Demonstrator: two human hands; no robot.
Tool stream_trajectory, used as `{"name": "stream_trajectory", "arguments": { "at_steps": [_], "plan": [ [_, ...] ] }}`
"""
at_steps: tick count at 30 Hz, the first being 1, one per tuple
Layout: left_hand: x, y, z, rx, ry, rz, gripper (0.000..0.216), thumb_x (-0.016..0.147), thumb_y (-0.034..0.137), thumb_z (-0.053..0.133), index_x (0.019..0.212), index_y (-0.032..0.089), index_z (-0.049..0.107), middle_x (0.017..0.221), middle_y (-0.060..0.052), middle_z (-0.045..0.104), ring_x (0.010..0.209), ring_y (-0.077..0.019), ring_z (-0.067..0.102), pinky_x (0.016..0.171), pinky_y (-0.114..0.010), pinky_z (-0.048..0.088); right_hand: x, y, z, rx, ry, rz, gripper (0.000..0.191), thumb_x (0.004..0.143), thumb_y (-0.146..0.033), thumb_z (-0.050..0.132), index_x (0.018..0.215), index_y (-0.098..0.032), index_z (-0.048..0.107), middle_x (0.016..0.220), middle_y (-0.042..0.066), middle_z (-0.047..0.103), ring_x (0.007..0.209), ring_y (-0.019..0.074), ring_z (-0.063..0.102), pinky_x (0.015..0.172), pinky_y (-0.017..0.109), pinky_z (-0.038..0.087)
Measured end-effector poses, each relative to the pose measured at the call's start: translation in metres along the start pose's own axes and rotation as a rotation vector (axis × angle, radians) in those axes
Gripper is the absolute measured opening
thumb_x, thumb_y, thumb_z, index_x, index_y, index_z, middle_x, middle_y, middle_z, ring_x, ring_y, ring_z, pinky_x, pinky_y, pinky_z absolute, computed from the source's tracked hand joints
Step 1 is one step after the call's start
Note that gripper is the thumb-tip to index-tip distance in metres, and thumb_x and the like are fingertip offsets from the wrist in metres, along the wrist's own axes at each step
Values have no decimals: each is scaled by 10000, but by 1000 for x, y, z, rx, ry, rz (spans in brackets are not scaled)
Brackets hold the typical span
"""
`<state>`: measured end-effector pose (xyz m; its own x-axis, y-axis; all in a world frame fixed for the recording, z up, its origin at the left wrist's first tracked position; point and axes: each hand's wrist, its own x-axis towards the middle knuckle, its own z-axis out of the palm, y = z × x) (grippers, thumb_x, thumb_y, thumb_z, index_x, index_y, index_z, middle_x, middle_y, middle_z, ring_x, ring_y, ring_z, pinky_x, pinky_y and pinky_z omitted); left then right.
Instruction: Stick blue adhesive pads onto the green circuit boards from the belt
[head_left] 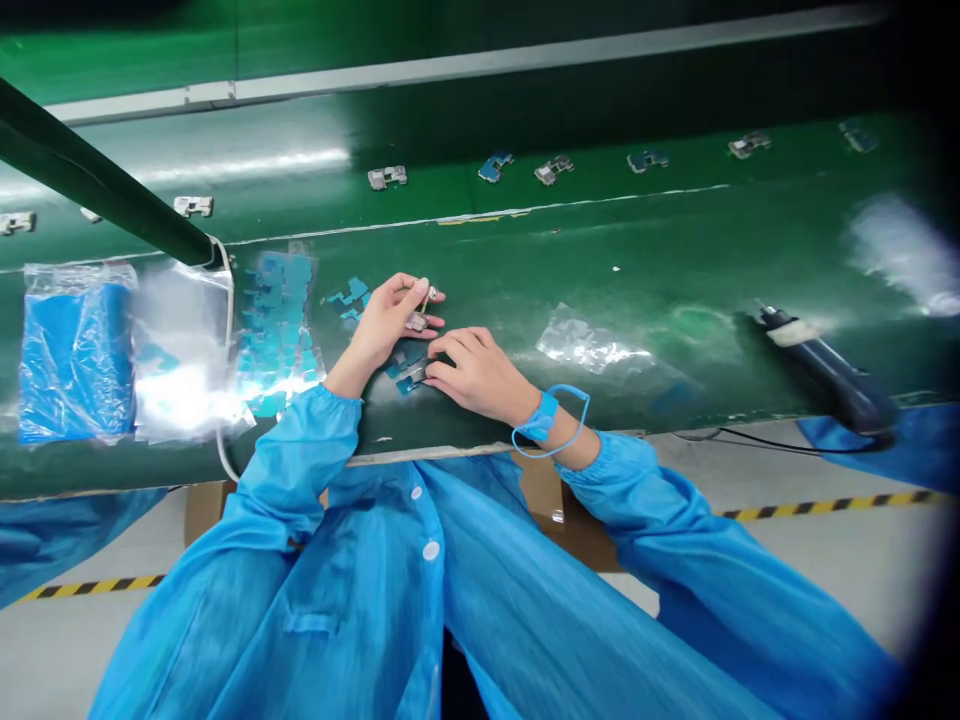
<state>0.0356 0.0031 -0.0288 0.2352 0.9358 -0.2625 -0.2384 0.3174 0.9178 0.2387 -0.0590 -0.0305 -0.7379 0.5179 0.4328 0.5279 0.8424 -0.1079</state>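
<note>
My left hand (391,318) holds a small circuit board (417,321) with silvery metal parts between thumb and fingers, raised a little over the green bench. Just to its right and nearer to me, my right hand (480,375) has its fingers bent together low over the bench. Their tips meet at a small shiny piece whose kind I cannot make out. Under and beside these fingertips lie small blue film pieces (407,385). More blue cut pieces (349,296) are scattered left of my left hand. A blue wrist strap (541,416) circles my right wrist.
Several small boards (388,178) lie in a row on the far green strip. At left are a bagged blue stack (75,350), clear bags (180,350) and a blue film sheet (277,310). A green pole (112,180) slants in. A crumpled bag (592,340) and a black handheld tool (825,370) lie right.
</note>
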Motion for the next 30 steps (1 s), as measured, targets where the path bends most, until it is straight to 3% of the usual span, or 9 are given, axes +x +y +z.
{"name": "stream_trajectory", "arguments": {
  "at_steps": [5, 9, 13, 15, 17, 19, 23, 30],
  "plan": [
    [3, -14, -4, 16, 29, 27, 353, 1082, 463, 721, 1285, 223, 559, 1192, -89, 823, 818, -195, 831, 716, -340, 733, 1, -18, -40, 79, -47, -29, 196, 1100, -210, 676, 920, -146, 719, 1034, 105, 700, 942, 241, 572, 777, 407, 472],
    [2, -8, -8, -67, -8, 62, 472, 1079, 440, 712, 1483, 247, 561, 1208, -86, 817, 850, -199, 839, 724, -299, 720, 10, -13, -63, 486, 146, 156, 71, 1062, -204, 773, 996, -194, 747, 909, 45, 672, 817, 171, 579, 710, 341, 507],
    [0, -7, -7, -149, -80, 155, 448, 1070, 551, 727, 1401, 259, 653, 1128, -44, 788, 835, -191, 829, 703, -298, 721, 36, 22, -38, 984, 370, 653, 293, 970, -449, 912, 934, -229, 721, 772, -11, 692, 669, 124, 625, 645, 289, 540],
    [1, -9, -6, -147, -120, 192, 442, 1021, 591, 797, 1273, 242, 699, 1076, -23, 757, 825, -185, 820, 688, -309, 728, 48, 42, -18, 1180, 339, 793, 504, 847, -631, 974, 941, -217, 702, 763, 2, 726, 660, 137, 679, 634, 281, 582],
    [1, -11, -6, -88, -108, 231, 464, 952, 598, 884, 1136, 208, 710, 989, -12, 725, 808, -169, 804, 676, -294, 725, 55, 56, -1, 1284, 272, 830, 651, 712, -720, 1023, 937, -209, 686, 766, 14, 750, 663, 154, 716, 640, 282, 616],
    [2, -13, -6, -24, -60, 266, 518, 889, 620, 939, 1048, 192, 695, 892, -2, 694, 762, -152, 781, 646, -263, 708, 55, 63, 10, 1299, 225, 813, 675, 680, -719, 1039, 935, -208, 680, 764, 11, 750, 665, 155, 726, 650, 277, 626],
    [4, -13, -8, 39, 20, 273, 577, 859, 676, 940, 1030, 190, 679, 862, 4, 680, 685, -144, 763, 592, -247, 684, 45, 65, 20, 1141, 319, 721, 489, 848, -603, 981, 993, -208, 732, 850, -1, 747, 729, 111, 704, 707, 243, 585],
    [6, -15, -9, 79, -11, 241, 563, 859, 643, 946, 1013, 176, 674, 902, -9, 693, 654, -155, 764, 556, -263, 678, 36, 69, 21, 847, 433, 566, 215, 1006, -403, 852, 962, -209, 769, 931, 8, 710, 794, 111, 637, 737, 281, 519]
  ]
}}
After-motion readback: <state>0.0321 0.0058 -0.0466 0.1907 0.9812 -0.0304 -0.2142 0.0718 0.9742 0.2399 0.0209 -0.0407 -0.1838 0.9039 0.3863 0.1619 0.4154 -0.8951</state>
